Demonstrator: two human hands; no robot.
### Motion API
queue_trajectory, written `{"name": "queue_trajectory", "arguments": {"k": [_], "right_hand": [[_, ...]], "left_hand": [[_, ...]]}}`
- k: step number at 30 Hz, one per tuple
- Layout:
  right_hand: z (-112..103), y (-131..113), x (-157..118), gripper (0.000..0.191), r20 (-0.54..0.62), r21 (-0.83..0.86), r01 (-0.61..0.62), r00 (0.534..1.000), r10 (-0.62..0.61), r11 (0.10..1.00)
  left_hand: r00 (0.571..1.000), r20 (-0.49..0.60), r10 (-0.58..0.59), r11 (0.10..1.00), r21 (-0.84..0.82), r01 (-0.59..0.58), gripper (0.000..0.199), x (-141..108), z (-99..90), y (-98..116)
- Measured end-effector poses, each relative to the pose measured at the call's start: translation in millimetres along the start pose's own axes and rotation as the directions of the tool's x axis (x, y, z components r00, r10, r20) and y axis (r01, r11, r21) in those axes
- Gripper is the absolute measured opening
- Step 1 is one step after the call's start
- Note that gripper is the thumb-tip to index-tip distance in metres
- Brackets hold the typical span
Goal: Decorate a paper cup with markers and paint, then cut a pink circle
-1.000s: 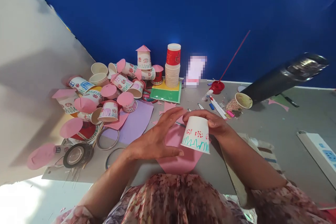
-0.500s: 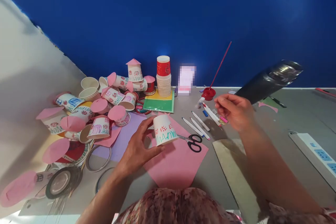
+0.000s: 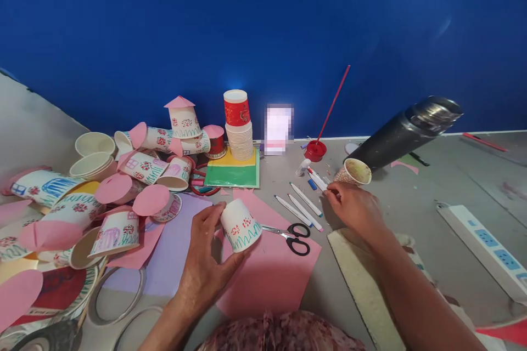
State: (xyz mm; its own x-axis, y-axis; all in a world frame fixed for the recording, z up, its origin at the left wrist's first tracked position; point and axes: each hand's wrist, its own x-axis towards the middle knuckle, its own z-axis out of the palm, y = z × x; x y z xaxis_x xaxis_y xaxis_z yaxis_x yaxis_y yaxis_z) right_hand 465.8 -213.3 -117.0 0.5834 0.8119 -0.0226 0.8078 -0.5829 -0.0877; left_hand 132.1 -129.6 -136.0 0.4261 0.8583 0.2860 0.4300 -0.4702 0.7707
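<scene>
My left hand [image 3: 208,244] is wrapped round a white paper cup [image 3: 241,226], turned upside down, with red dots and a green zigzag line drawn on it. The cup is over a pink paper sheet [image 3: 272,279]. Black-handled scissors [image 3: 297,238] lie on that sheet, right of the cup. My right hand [image 3: 349,203] reaches to the markers, its fingers bent at the end of a white marker [image 3: 317,180]; whether they grip it is hidden. Just behind this hand a patterned cup [image 3: 354,171] leans. Several white markers [image 3: 304,205] lie between my hands.
Decorated cups with pink paper roofs [image 3: 113,233] crowd the left side. A cup stack [image 3: 240,140] stands on a green-yellow packet [image 3: 233,175]. At the right are a dark thermos [image 3: 387,134] and a power strip [image 3: 486,241]. Tape rolls [image 3: 96,312] lie front left.
My right hand has come down and left to the markers, and the patterned cup behind it now shows. My left hand still holds the cup. The view has shifted.
</scene>
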Motion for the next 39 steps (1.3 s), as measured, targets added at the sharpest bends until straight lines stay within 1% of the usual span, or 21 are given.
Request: {"name": "queue_trajectory", "arguments": {"k": [4, 9, 13, 16, 18, 20, 22, 24, 28, 30, 31, 32, 33, 34, 36, 37, 38, 39], "right_hand": [[3.8, -3.8, 1.2, 0.027, 0.023, -0.061, -0.015, 1.000, 0.016, 0.998], [8.4, -4.9, 3.1, 0.023, 0.047, -0.083, -0.004, 0.999, 0.008, 0.997], [8.4, -4.8, 1.7, 0.022, 0.046, -0.075, -0.001, 0.999, 0.005, 0.997], [7.1, -6.3, -1.8, 0.024, -0.014, -0.006, 0.008, 1.000, -0.008, 1.000], [6.8, -9.0, -4.8, 0.022, -0.021, 0.082, 0.059, 0.998, -0.057, 0.995], [7.6, -12.9, -8.0, 0.020, 0.037, 0.132, 0.124, 0.991, -0.130, 0.983], [9.3, -16.4, -10.6, 0.019, 0.104, 0.119, 0.166, 0.978, -0.179, 0.979], [11.2, -18.2, -12.2, 0.018, 0.139, 0.094, 0.193, 0.969, -0.204, 0.977], [14.6, -15.3, -11.5, 0.017, 0.156, 0.101, 0.191, 0.966, -0.205, 0.976], [15.6, -12.0, -10.9, 0.017, 0.123, 0.163, 0.178, 0.972, -0.199, 0.970], [15.7, -10.5, -11.3, 0.019, 0.092, 0.229, 0.166, 0.977, -0.191, 0.959], [15.1, -9.3, -12.5, 0.020, 0.060, 0.322, 0.152, 0.982, -0.181, 0.935], [13.7, -8.6, -14.4, 0.022, 0.039, 0.436, 0.139, 0.984, -0.173, 0.889], [11.1, -8.5, -17.1, 0.026, 0.027, 0.557, 0.126, 0.985, -0.170, 0.821], [1.9, -9.8, -23.9, 0.036, 0.022, 0.766, 0.118, 0.978, -0.210, 0.632], [-4.7, -10.9, -27.5, 0.039, 0.008, 0.826, 0.125, 0.973, -0.232, 0.550], [-12.2, -12.2, -30.8, 0.038, -0.019, 0.861, 0.142, 0.968, -0.250, 0.488], [-20.0, -13.5, -33.4, 0.033, -0.054, 0.883, 0.161, 0.968, -0.245, 0.441]], "left_hand": [[1.000, -0.002, -0.001, 0.999, 0.037, 0.001, 0.078, 1.4, -0.8, 1.6], [1.000, 0.004, -0.022, 0.998, 0.053, 0.021, 0.076, 1.0, -1.7, 1.5], [0.999, -0.012, 0.032, 0.999, 0.039, -0.032, 0.077, -0.1, -0.4, -2.9], [0.999, -0.006, 0.052, 0.998, 0.043, -0.052, 0.076, -0.1, 0.5, -4.6], [0.998, 0.004, 0.062, 0.997, 0.046, -0.062, 0.076, 0.3, 0.9, -3.9], [0.998, 0.007, 0.065, 0.997, 0.046, -0.065, 0.075, 0.8, 1.3, -1.6], [0.998, 0.007, 0.063, 0.997, 0.047, -0.063, 0.072, 1.0, 2.0, 1.7], [0.998, 0.004, 0.068, 0.997, 0.039, -0.068, 0.071, 0.5, 3.2, 4.7], [0.999, -0.029, 0.019, 0.999, -0.027, -0.020, 0.082, -1.9, 6.4, 6.6], [0.999, -0.046, 0.006, 0.999, -0.036, -0.007, 0.081, -2.6, 7.1, 6.9], [0.999, -0.049, 0.011, 0.999, -0.030, -0.012, 0.078, -2.7, 6.9, 7.5], [0.999, -0.049, 0.020, 0.999, -0.024, -0.021, 0.074, -2.4, 6.2, 8.5], [0.999, -0.043, 0.031, 0.999, -0.020, -0.032, 0.072, -2.1, 5.0, 9.9], [0.999, -0.034, 0.041, 0.999, -0.019, -0.041, 0.071, -1.6, 3.4, 11.6], [0.998, -0.017, 0.063, 0.998, -0.013, -0.063, 0.073, -0.6, -1.4, 15.5], [0.997, -0.010, 0.075, 0.997, 0.002, -0.075, 0.074, -0.1, -4.4, 17.7], [0.997, -0.003, 0.082, 0.996, 0.025, -0.082, 0.076, 0.3, -7.7, 19.9], [0.996, 0.007, 0.085, 0.995, 0.055, -0.085, 0.078, 0.7, -11.1, 22.1]]}}
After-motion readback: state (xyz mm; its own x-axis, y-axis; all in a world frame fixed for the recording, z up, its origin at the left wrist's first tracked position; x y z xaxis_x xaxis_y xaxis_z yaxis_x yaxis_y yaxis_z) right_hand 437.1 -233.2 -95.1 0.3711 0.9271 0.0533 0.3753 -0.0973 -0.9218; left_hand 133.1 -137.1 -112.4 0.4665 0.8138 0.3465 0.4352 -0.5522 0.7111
